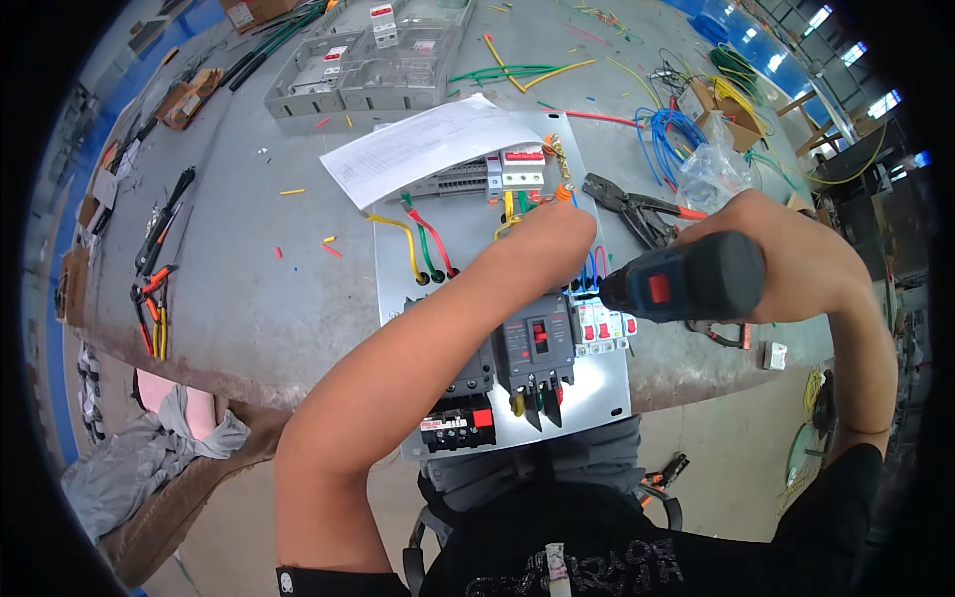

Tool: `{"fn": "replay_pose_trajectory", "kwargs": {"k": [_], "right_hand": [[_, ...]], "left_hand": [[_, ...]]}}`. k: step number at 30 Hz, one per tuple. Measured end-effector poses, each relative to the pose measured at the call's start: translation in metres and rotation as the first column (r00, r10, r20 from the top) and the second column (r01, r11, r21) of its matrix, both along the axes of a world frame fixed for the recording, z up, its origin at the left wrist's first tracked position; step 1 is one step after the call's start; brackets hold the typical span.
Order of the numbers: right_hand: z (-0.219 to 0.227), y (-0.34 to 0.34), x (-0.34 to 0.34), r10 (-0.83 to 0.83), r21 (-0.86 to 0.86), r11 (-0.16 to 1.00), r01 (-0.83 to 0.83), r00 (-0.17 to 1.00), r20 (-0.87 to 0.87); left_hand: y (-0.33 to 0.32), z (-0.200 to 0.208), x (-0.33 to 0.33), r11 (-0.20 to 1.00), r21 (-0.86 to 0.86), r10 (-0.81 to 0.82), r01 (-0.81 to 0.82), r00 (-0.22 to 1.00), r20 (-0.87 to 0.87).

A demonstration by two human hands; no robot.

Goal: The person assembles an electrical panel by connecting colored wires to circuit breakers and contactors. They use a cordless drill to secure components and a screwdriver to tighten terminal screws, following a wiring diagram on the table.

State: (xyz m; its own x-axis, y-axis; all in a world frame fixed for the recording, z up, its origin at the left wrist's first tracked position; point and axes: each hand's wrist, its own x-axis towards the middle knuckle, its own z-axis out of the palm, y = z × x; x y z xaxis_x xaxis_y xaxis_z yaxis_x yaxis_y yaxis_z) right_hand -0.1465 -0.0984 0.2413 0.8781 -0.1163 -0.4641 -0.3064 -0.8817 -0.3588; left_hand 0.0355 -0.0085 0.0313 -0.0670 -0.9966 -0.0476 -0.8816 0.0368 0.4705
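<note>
My right hand [796, 254] is wrapped round a dark cordless drill [686, 279] with a red button. Its nose points left, at the top of the white miniature circuit breakers [600, 326] with red switches. My left hand [557, 237] is curled above the metal mounting plate [592, 398], close to the blue wires [591, 261] that run to those breakers. Its fingertips are mostly hidden, and so is whatever they pinch. Below my left forearm sits a large grey moulded-case breaker [537, 338]. Red, green and yellow wires [430, 244] rise from holes in the plate.
A paper sheet [428, 149] covers the plate's far end. Crimping pliers [637, 209] lie right of the plate, near a blue wire coil [671, 139] and a plastic bag [714, 164]. Clear-lidded boxes [368, 75] stand far left. Orange-handled pliers [152, 298] lie at left.
</note>
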Motion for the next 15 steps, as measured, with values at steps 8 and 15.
{"fn": "replay_pose_trajectory", "kwargs": {"k": [8, 15], "right_hand": [[-0.005, 0.010, 0.018, 0.040, -0.058, 0.998, -0.038, 0.998, 0.041], [-0.017, -0.015, -0.001, 0.098, -0.160, 0.984, -0.076, 0.986, 0.138]], "left_hand": [[0.004, -0.004, -0.001, 0.997, -0.069, 0.020, -0.022, 1.000, -0.021], [0.002, -0.001, 0.000, 0.999, -0.053, 0.002, -0.001, 1.000, 0.030]]}}
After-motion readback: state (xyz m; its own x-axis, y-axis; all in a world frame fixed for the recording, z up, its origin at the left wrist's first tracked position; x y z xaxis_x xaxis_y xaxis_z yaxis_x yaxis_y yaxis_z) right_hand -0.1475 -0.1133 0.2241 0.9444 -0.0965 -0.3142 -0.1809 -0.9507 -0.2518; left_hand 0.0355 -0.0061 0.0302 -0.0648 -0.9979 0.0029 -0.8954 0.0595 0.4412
